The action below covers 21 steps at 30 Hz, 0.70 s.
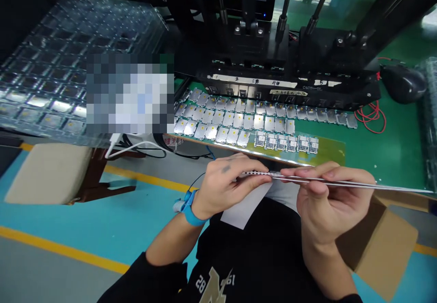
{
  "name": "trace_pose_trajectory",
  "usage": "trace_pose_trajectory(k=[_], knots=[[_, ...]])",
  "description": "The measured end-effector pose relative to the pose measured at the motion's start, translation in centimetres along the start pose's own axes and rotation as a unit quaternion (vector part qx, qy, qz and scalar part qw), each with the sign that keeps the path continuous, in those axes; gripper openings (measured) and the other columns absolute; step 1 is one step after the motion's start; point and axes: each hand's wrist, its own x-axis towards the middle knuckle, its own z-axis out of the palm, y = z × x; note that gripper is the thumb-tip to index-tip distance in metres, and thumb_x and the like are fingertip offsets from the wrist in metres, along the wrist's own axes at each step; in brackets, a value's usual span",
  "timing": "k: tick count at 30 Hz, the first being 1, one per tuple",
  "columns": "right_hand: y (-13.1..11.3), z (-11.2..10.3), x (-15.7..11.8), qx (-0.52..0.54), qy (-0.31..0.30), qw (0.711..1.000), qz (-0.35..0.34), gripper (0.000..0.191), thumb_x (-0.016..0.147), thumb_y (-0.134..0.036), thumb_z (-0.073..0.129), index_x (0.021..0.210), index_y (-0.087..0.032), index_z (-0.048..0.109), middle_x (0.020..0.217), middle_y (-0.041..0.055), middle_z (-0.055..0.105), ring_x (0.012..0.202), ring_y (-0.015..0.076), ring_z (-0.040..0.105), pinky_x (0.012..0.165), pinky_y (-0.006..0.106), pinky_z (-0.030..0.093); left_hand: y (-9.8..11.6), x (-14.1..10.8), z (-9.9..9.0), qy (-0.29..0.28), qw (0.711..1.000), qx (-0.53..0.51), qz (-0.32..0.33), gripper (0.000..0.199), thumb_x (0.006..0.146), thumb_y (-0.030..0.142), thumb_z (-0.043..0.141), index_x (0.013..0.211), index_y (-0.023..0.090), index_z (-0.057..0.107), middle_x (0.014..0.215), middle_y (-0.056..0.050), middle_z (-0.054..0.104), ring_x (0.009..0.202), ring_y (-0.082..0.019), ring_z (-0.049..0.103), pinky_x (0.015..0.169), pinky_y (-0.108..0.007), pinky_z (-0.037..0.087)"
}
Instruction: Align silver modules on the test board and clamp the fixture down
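Thin white sheets (362, 185), seen nearly edge-on, stretch between both hands in front of the bench edge. My left hand (230, 180), with a blue strap at the wrist, pinches their left end between thumb and fingers, where a dotted edge shows. My right hand (332, 198) grips the sheets further right, thumb below and fingers above. A white paper piece (246, 207) hangs down below my left hand. Just beyond the hands, rows of small metal-covered circuit boards (258, 122) lie on the green mat (375, 157); several boards with white labels (282, 143) sit nearest.
A black fixture (246, 84) with switches stands behind the boards. Stacked clear trays (51, 75) are at the left, beside a pixelated area. A black mouse (403, 83) and red wire (370, 116) lie at the right. Below are a stool (51, 173) and cardboard box (389, 248).
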Motion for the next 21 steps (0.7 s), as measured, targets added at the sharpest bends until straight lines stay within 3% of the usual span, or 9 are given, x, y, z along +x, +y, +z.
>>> trace_pose_trajectory(k=[21], knots=[[-0.15, 0.13, -0.33, -0.044, 0.008, 0.999, 0.024, 0.021, 0.085, -0.013, 0.074, 0.099, -0.022, 0.061, 0.079, -0.0033, 0.071, 0.069, 0.0147, 0.073, 0.067, 0.037, 0.070, 0.11, -0.18, -0.08, -0.014, 1.000, 0.012, -0.001, 0.009, 0.092, 0.026, 0.070, 0.092, 0.019, 0.065, 0.076, 0.003, 0.074, 0.063, -0.008, 0.067, 0.061, -0.020, 0.055]])
